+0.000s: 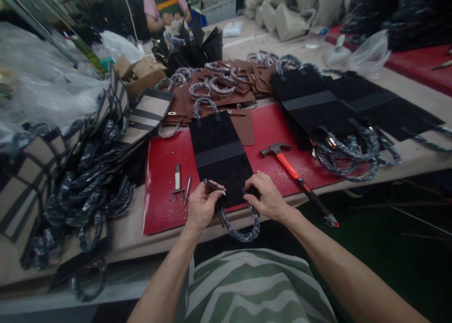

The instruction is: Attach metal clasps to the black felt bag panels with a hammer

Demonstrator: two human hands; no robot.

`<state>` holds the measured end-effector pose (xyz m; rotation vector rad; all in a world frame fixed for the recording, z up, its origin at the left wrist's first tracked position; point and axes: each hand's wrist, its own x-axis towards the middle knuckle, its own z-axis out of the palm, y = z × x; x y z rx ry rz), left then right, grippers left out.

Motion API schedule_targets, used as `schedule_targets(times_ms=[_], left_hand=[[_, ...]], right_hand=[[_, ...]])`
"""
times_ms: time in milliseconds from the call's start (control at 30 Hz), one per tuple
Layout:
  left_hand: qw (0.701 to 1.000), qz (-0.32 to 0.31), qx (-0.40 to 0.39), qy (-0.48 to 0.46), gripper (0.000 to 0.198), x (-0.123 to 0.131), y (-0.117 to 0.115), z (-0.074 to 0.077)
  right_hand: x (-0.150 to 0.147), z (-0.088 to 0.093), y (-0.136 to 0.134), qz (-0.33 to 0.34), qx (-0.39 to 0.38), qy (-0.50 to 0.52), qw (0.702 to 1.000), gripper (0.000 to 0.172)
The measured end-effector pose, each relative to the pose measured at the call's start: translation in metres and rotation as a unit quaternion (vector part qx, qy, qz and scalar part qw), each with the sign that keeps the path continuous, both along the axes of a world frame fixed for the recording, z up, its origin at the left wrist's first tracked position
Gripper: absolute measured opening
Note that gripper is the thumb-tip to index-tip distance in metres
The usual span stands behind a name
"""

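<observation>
A long black bag panel [222, 146] lies on a red board in front of me, with a plastic-wrapped handle at each end. The near handle [242, 233] hangs over the table edge toward me. My left hand [204, 204] is closed on a thin dark pen-like tool [212, 185] with a pale tip, beside the left base of that handle. My right hand [266, 196] pinches the panel's near right corner by the other handle base; its fingertips partly hide what they grip. A claw hammer [291, 170] with an orange and black handle lies to the right.
On the red board [162, 172] lie a metal punch [188, 191] and a small pronged metal tool [177, 181]. Black bag panels [310, 101] are stacked right, brown ones [226, 87] behind, beige-and-black ones [106, 158] left. Across the table sits a person [165, 12].
</observation>
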<state>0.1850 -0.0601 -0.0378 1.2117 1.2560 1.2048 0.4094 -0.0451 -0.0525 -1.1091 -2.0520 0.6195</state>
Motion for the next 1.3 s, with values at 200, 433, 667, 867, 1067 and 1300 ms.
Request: schedule_targets(times_ms=[200,433,667,867,1067,1300], left_hand=[[0.999,0.016,0.035,0.004,0.012,0.000,-0.004,-0.008],[0.989,-0.006,0.098,0.110,0.009,0.004,-0.004,-0.008],[0.934,-0.025,0.218,0.282,0.014,0.004,-0.007,-0.008],[0.934,-0.022,0.214,0.285,0.013,0.003,-0.006,-0.007],[0.923,-0.020,0.235,0.304,0.014,0.006,-0.007,-0.012],[0.922,-0.017,0.239,0.305,0.014,0.011,-0.009,-0.015]], right_hand=[[0.000,0.002,0.000,0.006,0.004,0.001,1.000,0.014],[0.001,0.002,-0.001,0.005,0.002,0.000,1.000,0.014],[0.004,0.005,0.001,0.017,-0.020,0.018,0.999,0.013],[0.007,0.015,-0.001,0.035,-0.043,0.036,0.998,0.014],[0.026,0.024,-0.007,-0.082,0.045,-0.015,0.995,0.013],[0.086,0.020,-0.002,-0.262,-0.003,-0.220,0.940,0.016]])
